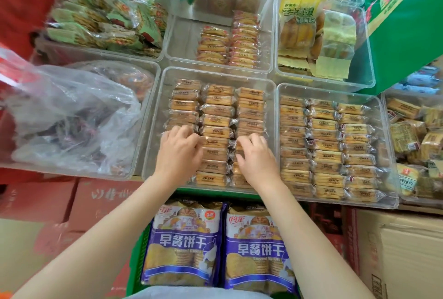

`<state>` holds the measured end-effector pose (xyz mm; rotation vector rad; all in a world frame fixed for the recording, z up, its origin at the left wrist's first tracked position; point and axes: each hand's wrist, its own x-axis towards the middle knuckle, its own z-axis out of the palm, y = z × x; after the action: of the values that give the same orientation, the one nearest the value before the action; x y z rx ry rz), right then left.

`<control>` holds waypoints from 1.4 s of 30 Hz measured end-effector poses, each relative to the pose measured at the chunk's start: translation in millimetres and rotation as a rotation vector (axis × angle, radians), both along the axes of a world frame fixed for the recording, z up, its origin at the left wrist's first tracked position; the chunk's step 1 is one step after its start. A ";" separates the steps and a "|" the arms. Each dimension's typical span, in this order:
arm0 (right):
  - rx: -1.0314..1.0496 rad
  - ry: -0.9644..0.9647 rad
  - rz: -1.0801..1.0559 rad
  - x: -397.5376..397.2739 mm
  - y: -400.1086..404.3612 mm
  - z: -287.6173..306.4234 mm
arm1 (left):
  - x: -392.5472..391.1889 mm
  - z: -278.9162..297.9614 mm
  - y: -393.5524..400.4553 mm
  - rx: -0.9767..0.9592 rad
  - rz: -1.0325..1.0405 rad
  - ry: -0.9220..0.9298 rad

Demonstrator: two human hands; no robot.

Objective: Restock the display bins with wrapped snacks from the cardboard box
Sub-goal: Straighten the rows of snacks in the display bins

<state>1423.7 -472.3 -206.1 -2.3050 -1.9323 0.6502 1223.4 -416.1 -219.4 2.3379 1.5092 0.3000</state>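
Hands [215, 152] on crosswise-lying wrapped snacks [217, 132]

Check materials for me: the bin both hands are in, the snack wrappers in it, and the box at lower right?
Display bin: looks like clear rigid plastic, glossy; the shelf shows through its walls. Snack wrappers: thin clear film, probably plastic, with crimped ends and glare; biscuits show through. Cardboard box: matte brown, apparently corrugated card. Left hand and right hand rest on the packs.

purple biscuit bags [184, 246], crumpled plastic bag [72, 111]
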 end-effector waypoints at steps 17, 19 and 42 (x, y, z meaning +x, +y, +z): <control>-0.181 -0.042 0.134 -88.4 -60.4 37.7 | -62.4 9.4 -91.8 -0.078 -0.053 0.109; -0.286 0.040 0.117 -87.4 -68.6 42.3 | -62.8 13.2 -94.5 -0.061 -0.047 0.105; -0.295 0.102 -0.305 151.9 -108.0 29.5 | 175.7 28.7 -135.5 -0.128 -0.048 0.229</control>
<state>1575.6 -580.3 -176.7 -2.5994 -1.4807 1.0499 1399.1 -551.6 -190.7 2.3661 1.5198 -0.0779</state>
